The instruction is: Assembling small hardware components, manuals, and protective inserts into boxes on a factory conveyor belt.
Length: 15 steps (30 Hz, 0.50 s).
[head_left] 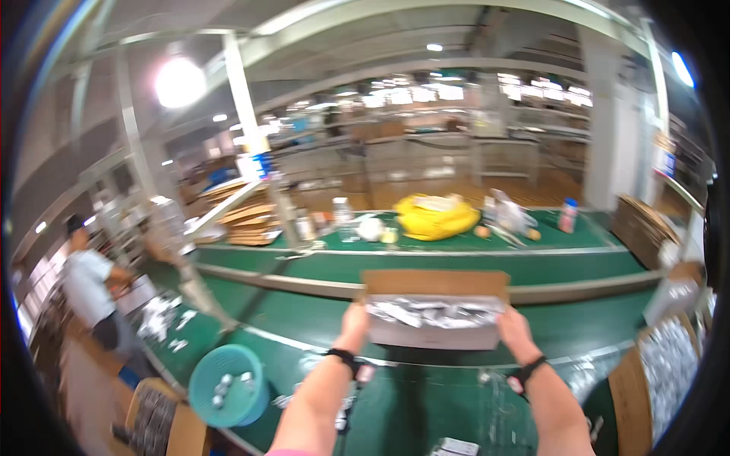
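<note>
A shallow cardboard box (pixel 435 337) with its back flap raised is held over the green table, one hand at each end. My left hand (pixel 355 327) grips its left end and my right hand (pixel 516 331) its right end. Silvery foil-like packets (pixel 433 312) fill the box; their exact kind is blurred. Each wrist wears a dark band. Below, on the table surface, lie some small white pieces (pixel 456 447) near the lower edge.
A turquoise basket (pixel 256 395) with several small white items stands at left. Open cartons (pixel 630 387) flank me. Beyond a rail (pixel 578 290), a yellow bag (pixel 437 220), bottles and stacked cardboard (pixel 243 216) sit on the far bench. Another person (pixel 95 277) works at far left.
</note>
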Motion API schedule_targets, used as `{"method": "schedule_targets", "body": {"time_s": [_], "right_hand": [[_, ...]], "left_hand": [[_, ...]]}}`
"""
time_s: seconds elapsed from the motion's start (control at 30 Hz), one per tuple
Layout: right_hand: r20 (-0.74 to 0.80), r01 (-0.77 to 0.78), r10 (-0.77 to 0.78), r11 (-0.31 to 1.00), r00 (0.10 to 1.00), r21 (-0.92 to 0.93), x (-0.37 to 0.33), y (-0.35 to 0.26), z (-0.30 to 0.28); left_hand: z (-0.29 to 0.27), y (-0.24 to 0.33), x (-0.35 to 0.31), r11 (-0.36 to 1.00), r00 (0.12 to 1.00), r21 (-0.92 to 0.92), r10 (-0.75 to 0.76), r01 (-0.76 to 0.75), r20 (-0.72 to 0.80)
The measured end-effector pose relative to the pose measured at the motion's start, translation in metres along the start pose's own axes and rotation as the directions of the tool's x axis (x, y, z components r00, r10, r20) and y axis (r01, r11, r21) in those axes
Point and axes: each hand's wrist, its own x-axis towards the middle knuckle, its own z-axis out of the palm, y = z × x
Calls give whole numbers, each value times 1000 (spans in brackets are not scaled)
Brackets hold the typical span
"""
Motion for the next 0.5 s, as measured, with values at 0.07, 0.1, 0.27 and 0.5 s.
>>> {"method": "schedule_targets", "body": {"time_s": [0.07,0.1,0.27,0.5], "right_hand": [[128,-142,128,984,983,108,11,-13,17],[121,-116,106,990,987,79,14,-13,25],[222,-135,141,990,965,-42,-40,-88,-26],[226,-162,156,987,961,8,-159,-149,-161]], "left_hand": [[-19,-37,30,916,959,310,201,-256,198],[-14,-55,28,894,895,-131,440,-429,77],[-55,-57,-16,887,994,-448,101,-111,-46],[-63,-107,-151,955,930,-251,228,-157,289]]}}
